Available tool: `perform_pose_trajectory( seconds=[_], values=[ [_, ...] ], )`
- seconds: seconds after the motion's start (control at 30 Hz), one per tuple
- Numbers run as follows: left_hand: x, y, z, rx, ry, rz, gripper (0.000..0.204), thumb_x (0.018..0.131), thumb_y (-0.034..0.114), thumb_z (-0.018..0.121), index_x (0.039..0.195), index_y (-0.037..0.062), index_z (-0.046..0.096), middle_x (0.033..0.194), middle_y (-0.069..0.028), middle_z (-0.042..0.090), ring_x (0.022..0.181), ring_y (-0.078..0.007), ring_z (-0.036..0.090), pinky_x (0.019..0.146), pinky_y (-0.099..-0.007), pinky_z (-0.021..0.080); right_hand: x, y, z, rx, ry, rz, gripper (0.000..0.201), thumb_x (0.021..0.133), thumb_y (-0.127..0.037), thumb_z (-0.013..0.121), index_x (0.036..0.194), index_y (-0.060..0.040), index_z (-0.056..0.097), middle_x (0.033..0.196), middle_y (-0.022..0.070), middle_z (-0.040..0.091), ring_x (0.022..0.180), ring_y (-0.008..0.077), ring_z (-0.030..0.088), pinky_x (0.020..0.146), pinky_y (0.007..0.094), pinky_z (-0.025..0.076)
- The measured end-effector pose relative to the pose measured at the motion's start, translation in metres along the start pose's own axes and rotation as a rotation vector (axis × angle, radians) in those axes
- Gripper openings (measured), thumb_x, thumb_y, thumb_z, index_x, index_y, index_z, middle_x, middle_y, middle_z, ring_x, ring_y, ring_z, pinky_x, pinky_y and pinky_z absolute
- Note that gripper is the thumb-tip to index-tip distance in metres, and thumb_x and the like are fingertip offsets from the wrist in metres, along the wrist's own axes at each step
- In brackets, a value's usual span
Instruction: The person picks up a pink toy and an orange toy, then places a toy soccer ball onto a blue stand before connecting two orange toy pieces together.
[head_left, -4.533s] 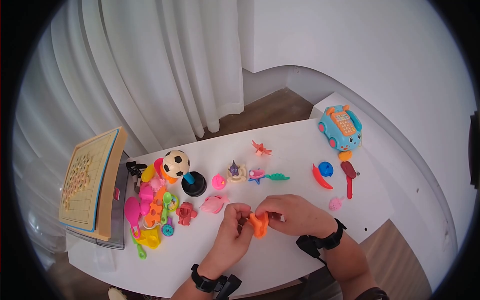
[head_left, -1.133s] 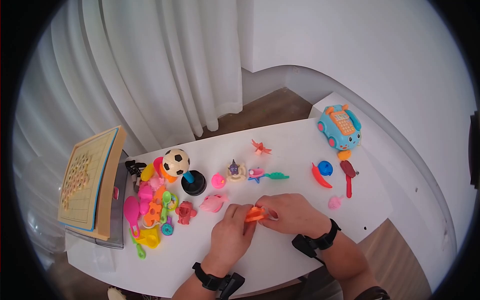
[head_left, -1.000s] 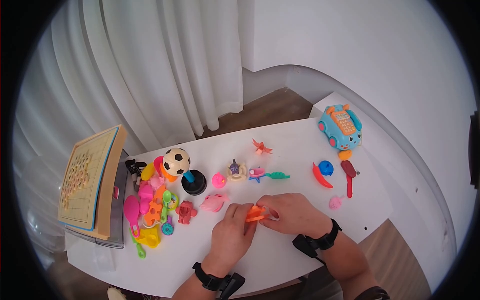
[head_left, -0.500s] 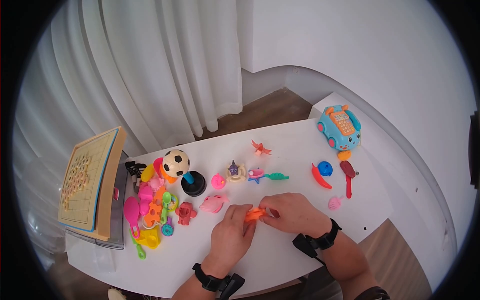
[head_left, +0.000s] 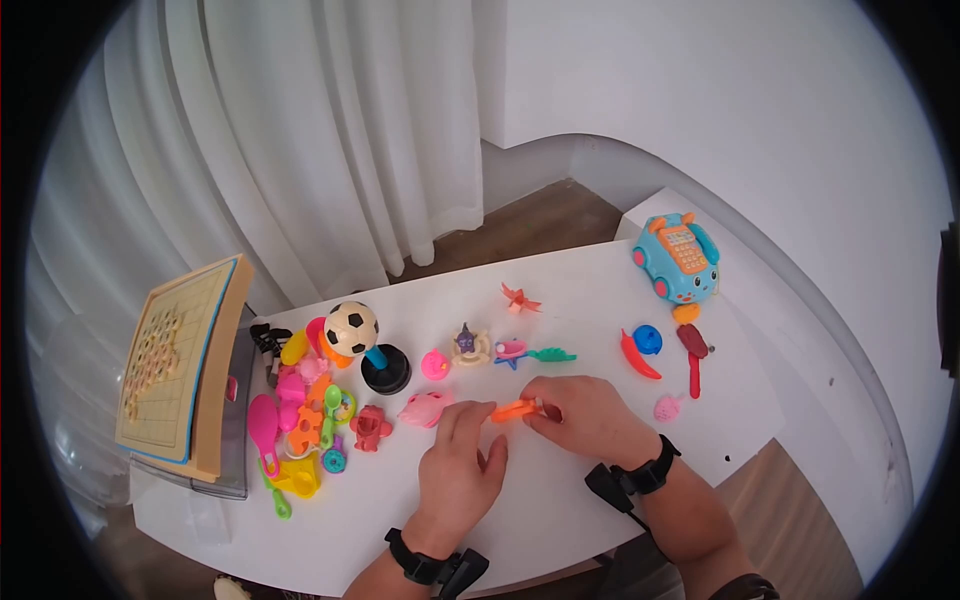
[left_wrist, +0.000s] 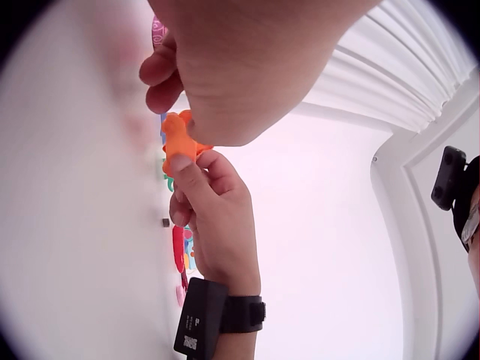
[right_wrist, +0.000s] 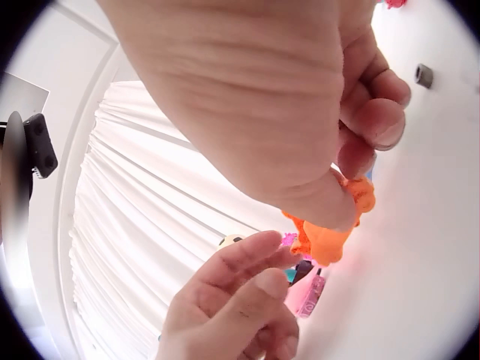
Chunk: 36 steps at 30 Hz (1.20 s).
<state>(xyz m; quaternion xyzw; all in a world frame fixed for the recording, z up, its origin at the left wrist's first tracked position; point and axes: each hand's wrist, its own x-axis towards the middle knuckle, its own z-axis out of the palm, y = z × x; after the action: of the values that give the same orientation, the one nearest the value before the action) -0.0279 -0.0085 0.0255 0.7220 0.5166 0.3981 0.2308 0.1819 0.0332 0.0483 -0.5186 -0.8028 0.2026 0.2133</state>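
Over the middle of the white table, my right hand [head_left: 590, 418] pinches a small orange plastic toy [head_left: 514, 410] between thumb and fingers. In the left wrist view the right thumb lies flat on the toy [left_wrist: 178, 139], which has rounded lobes. My left hand [head_left: 458, 478] is at the toy's left end, its fingers loosely bent and its thumb held apart. The right wrist view shows the left hand [right_wrist: 232, 304] just beside the toy [right_wrist: 324, 244], not gripping it. A pink toy [head_left: 424, 408] lies beyond the left fingers.
Colourful toys, including a pink spoon [head_left: 264, 432] and yellow piece [head_left: 298, 477], crowd the left side near a board [head_left: 180, 360]. A football on a black stand [head_left: 386, 370] rises behind. A toy telephone [head_left: 680, 260] and red chili [head_left: 638, 355] are at right.
Both hands have shifted slightly away from the body with the orange toy. It has turned from a hollow-side view to edge-on. The left thumb and fingers have come off it.
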Motion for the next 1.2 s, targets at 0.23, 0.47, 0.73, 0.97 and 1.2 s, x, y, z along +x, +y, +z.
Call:
perform_pose_trajectory(
  seconds=[0.23, 0.47, 0.73, 0.97, 1.2],
  values=[
    [-0.001, 0.004, -0.001, -0.006, 0.052, -0.03, 0.039, 0.087, 0.0, 0.074, 0.125, 0.0063, 0.064, 0.121, -0.0126, 0.064, 0.059, -0.0183, 0.064, 0.057, -0.0305, 0.053, 0.003, 0.011, 0.004, -0.046, 0.123, 0.041, 0.02, 0.09, -0.02, 0.078, 0.105, -0.0093, 0.072, 0.079, 0.0064, 0.07, 0.069, 0.0258, 0.068, 0.064, 0.0386, 0.052],
    [-0.006, 0.001, 0.004, 0.064, -0.124, 0.098, 0.024, 0.091, 0.01, 0.075, 0.113, 0.0079, 0.07, 0.108, -0.0082, 0.07, 0.063, -0.0233, 0.066, 0.062, -0.0342, 0.056, 0.004, 0.014, 0.009, -0.089, 0.15, 0.029, 0.021, 0.091, -0.022, 0.078, 0.105, -0.0086, 0.072, 0.08, 0.0067, 0.07, 0.07, 0.0257, 0.068, 0.064, 0.039, 0.052],
    [-0.006, 0.003, 0.003, 0.109, -0.191, 0.11, 0.022, 0.091, 0.012, 0.075, 0.112, 0.0075, 0.071, 0.104, -0.0084, 0.07, 0.082, -0.0256, 0.075, 0.07, -0.0363, 0.06, 0.004, 0.013, 0.008, -0.104, 0.14, 0.036, 0.027, 0.09, -0.024, 0.079, 0.11, -0.0089, 0.071, 0.079, 0.0066, 0.07, 0.07, 0.0258, 0.069, 0.064, 0.0391, 0.052],
    [-0.006, 0.005, 0.001, 0.129, -0.217, 0.098, 0.022, 0.092, 0.014, 0.074, 0.112, 0.0078, 0.072, 0.104, -0.0085, 0.07, 0.085, -0.0274, 0.075, 0.072, -0.0381, 0.061, 0.004, 0.011, 0.008, -0.09, 0.146, 0.061, 0.031, 0.089, -0.024, 0.081, 0.114, -0.0095, 0.07, 0.076, 0.0062, 0.069, 0.069, 0.0264, 0.068, 0.062, 0.0394, 0.051],
    [-0.007, 0.005, 0.001, 0.136, -0.206, 0.122, 0.021, 0.091, 0.013, 0.075, 0.111, 0.008, 0.072, 0.102, -0.0077, 0.07, 0.081, -0.0274, 0.074, 0.07, -0.0384, 0.06, 0.004, 0.014, 0.011, -0.092, 0.127, 0.041, 0.027, 0.089, -0.025, 0.08, 0.109, -0.0093, 0.069, 0.076, 0.007, 0.069, 0.07, 0.0284, 0.069, 0.063, 0.0402, 0.052]
  ],
)
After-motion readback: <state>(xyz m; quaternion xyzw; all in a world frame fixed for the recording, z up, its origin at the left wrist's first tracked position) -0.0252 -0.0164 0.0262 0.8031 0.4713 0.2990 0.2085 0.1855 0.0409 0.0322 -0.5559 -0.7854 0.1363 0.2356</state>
